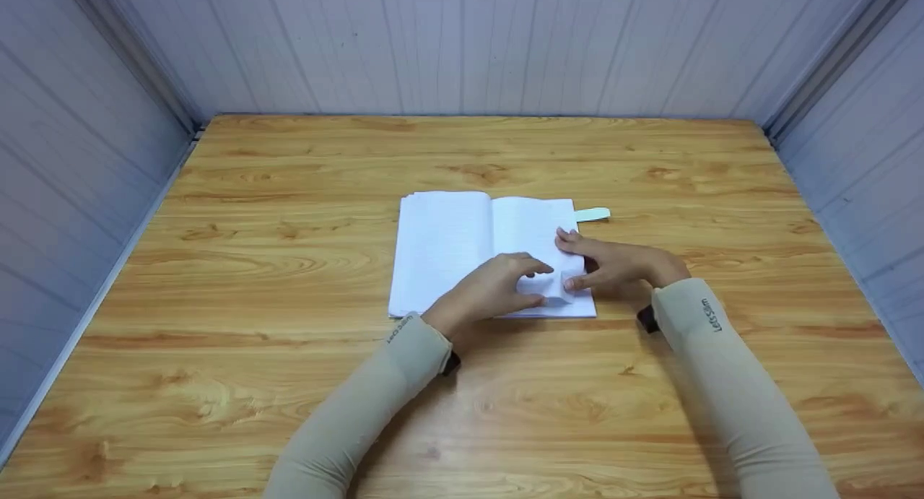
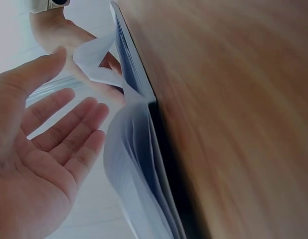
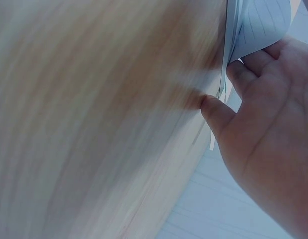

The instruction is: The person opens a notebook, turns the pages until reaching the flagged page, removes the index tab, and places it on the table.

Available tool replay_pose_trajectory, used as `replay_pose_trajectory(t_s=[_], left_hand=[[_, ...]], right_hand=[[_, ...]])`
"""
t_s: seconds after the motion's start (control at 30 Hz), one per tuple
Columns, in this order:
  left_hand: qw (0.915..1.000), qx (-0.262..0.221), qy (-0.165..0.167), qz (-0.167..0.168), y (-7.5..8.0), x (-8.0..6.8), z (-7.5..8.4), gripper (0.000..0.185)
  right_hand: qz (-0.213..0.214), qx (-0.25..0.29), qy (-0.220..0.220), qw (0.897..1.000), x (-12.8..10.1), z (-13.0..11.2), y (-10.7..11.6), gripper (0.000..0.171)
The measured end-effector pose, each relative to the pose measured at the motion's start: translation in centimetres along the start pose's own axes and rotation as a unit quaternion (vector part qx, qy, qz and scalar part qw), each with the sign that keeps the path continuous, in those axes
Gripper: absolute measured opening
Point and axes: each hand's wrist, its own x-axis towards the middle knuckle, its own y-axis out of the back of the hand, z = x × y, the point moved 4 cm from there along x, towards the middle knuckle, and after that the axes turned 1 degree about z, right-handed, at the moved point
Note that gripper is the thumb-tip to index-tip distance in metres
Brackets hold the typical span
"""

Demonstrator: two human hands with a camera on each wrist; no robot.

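We see an open notebook (image 1: pixel 469 250) lying flat in the middle of the wooden table (image 1: pixel 289 196), so both hands can reach its pages. Our right hand (image 1: pixel 613 263) pinches the lower corner of a lined page (image 1: pixel 556 286) and curls it up off the stack. Our left hand (image 1: pixel 491 289) rests next to it with loose, open fingers, holding nothing, likely to keep the other pages down. A pale strap tab (image 1: pixel 593 214) sticks out from the notebook's right edge.

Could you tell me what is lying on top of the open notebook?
Both hands, left and right, rest on the white lined open notebook, lifting a curled page corner. The pages beneath them are hidden.
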Motion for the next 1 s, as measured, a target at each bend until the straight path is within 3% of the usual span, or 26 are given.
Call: replay_pose_trajectory(t_s=[0.37, 0.6, 1.0], left_hand=[[0.9999, 0.011, 0.000, -0.011, -0.56, 0.62, 0.26, 0.038], [0.9999, -0.011, -0.005, -0.003, -0.48, 0.53, 0.22, 0.030], [0.9996, -0.027, 0.005, 0.006, -0.07, 0.44, -0.04, 0.027]], right_hand=[[-0.001, -0.001, -0.005, 1.000, -0.11, -0.07, 0.14, 0.091], [-0.005, 0.005, -0.010, 1.000, -0.23, -0.35, -0.01, 0.094], [0.028, 0.014, 0.004, 1.000, -0.37, -0.12, 0.03, 0.100]])
